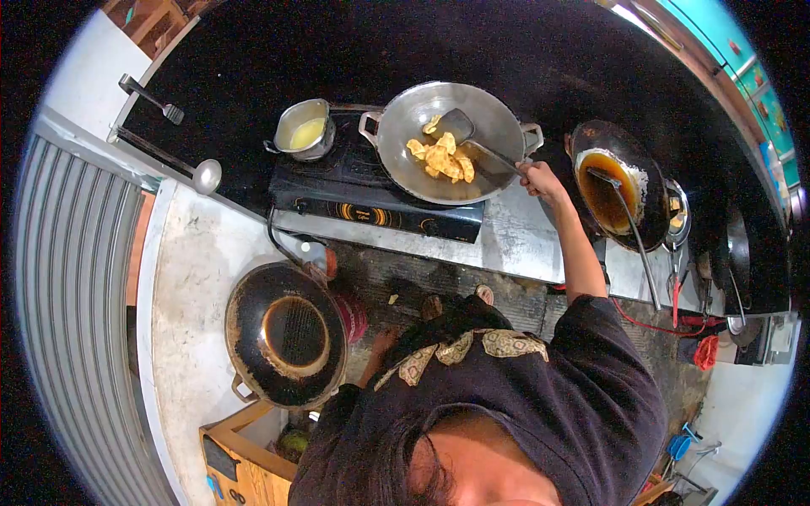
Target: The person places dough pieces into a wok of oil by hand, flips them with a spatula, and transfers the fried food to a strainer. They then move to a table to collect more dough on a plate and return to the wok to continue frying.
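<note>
My right hand [542, 182] is closed around the handle of a wok spatula [496, 154]. The spatula's dark blade lies inside a grey metal wok [405, 173] on the stove, touching or just beside several yellow-brown fried pieces [443, 158]. Some liquid shows in the bottom of the wok. Low beside my body hangs my left hand [384, 341], dim and partly hidden, near a dark, empty wok [295, 333]; its fingers cannot be made out.
Left of the wok, a small pot [304, 131] holds yellowish liquid on the gas stove [371, 215]. To the right, a blackened wok [603, 143] contains brown oil and a long-handled utensil [629, 215]. A ladle [207, 175] lies at the left counter edge.
</note>
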